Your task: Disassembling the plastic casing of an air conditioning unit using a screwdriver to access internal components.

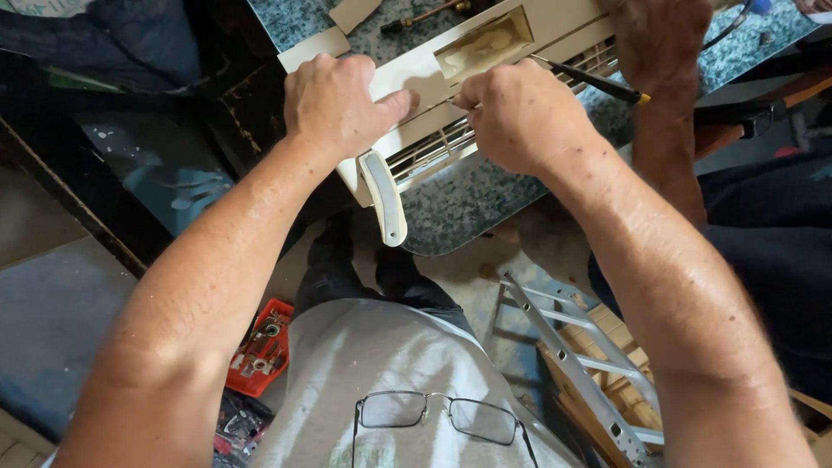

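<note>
Cream plastic air-conditioner front panel [407,74] lies on the speckled countertop [485,199]; your left hand [334,104] clamps it, right hand [520,113] pinches its grille. Keep pressure even, fingers curled firmly.

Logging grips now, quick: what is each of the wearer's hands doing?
Left hand: closed, pressing on the beige appliance casing.
Right hand: closed in a fist at the casing; what it holds cannot be told.

Single head camera looks steeply down, close above the worktop [485,195]
</note>
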